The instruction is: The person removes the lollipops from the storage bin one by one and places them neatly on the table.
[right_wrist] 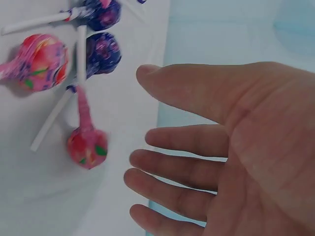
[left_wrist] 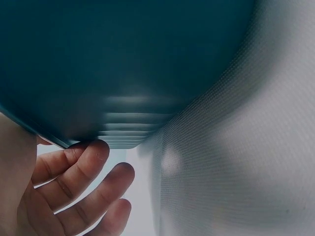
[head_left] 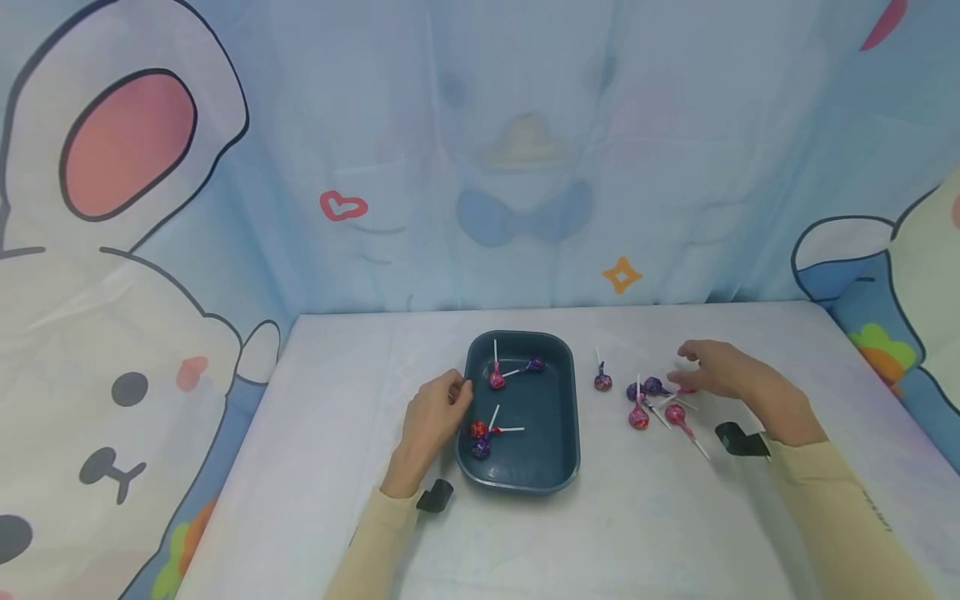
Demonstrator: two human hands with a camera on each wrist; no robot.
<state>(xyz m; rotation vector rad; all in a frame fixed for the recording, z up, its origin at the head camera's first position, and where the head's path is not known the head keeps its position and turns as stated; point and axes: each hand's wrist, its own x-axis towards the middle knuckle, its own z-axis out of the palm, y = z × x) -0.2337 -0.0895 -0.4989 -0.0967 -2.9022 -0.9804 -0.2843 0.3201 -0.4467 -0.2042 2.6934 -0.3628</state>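
A dark blue-green plastic tray (head_left: 532, 475) with raised walls stands on the table, with several wrapped lollipops inside, among them a pink one (head_left: 497, 380) and a purple one (head_left: 535, 364). My left hand (head_left: 438, 408) grips the tray's left rim between thumb and fingers; in the left wrist view its fingers (left_wrist: 93, 157) lie along the outer wall. To the right of the tray, my right hand (head_left: 723, 371) hovers over a loose group of lollipops, fingers apart and holding nothing. The right wrist view shows a pink lollipop (right_wrist: 87, 147) and a purple one (right_wrist: 103, 53) near its fingertips.
One purple lollipop (head_left: 603, 382) lies by itself between the tray and the group. Nearest the front of the group is a pink lollipop (head_left: 676, 415), its stick pointing forward right. A printed curtain (head_left: 420, 150) hangs behind the white table (head_left: 300, 500).
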